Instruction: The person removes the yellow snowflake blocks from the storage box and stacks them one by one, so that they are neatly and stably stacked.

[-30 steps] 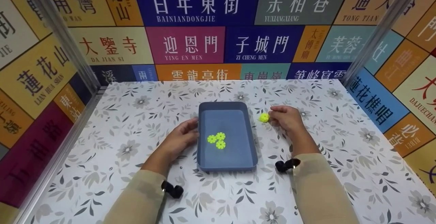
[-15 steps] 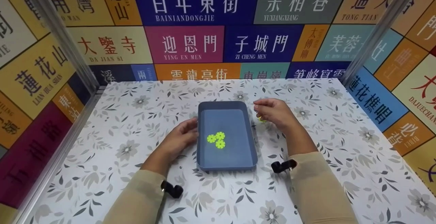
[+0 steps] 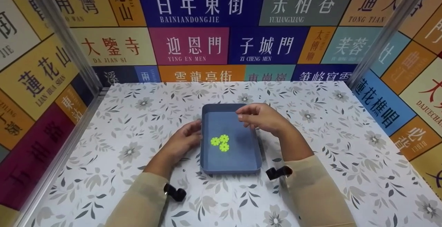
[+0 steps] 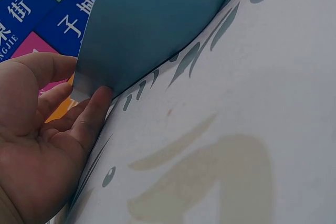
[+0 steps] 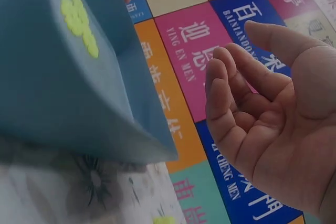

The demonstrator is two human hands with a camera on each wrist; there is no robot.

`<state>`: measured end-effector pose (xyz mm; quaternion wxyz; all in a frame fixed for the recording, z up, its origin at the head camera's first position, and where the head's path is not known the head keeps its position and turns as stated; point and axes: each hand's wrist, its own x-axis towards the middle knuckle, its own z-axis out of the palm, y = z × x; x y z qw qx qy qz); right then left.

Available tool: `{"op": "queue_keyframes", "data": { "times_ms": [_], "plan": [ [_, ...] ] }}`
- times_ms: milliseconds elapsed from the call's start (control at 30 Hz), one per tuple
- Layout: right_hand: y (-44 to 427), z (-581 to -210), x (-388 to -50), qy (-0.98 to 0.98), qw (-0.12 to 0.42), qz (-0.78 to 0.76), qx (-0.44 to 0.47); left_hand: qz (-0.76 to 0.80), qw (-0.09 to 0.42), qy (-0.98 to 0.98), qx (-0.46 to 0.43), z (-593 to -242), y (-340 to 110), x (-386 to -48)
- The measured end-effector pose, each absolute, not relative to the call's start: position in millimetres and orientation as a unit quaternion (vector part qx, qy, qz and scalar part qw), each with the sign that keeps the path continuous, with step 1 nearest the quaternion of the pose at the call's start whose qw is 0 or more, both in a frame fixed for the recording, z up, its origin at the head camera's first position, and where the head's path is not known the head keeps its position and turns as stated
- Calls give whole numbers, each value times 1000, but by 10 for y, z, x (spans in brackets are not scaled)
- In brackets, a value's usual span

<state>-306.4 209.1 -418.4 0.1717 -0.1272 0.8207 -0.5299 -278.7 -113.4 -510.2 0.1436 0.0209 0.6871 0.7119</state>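
Observation:
A grey-blue rectangular tray (image 3: 230,161) stands on the table in the head view. Inside it, three small yellow-green notched plastic discs (image 3: 223,138) lie touching one another. My left hand (image 3: 183,142) rests at the tray's left wall, its relaxed fingertips touching the outside. Above the tray's right rim hovers my right hand (image 3: 264,118), fingers loosely bent. The right wrist view shows nothing between the fingers of that right hand (image 5: 278,114). At that view's bottom edge, part of a yellow-green piece (image 5: 164,220) shows on the table; my right hand hides it in the head view.
A white cloth with grey leaves and flowers covers the table (image 3: 145,123). Colourful panels with lettering (image 3: 188,45) enclose the back and both sides. Small black devices are fixed at the left sleeve (image 3: 175,192) and right sleeve (image 3: 278,172).
My right hand has let go of the yellow-green piece right of the tray and moved left over the tray's rim. My left hand and the tray stay in place.

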Motion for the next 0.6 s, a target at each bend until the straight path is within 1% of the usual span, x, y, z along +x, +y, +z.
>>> {"op": "queue_keyframes", "data": {
  "times_ms": [300,600],
  "plan": [
    [1859,-4104,-3176,830,199,-495,-161,715,140,684,30,-5099,-1125,-2791],
    [1765,-4182,-3373,825,241,-475,-188,720,143,678,44,-5100,-1112,-2777]
  ]
}}
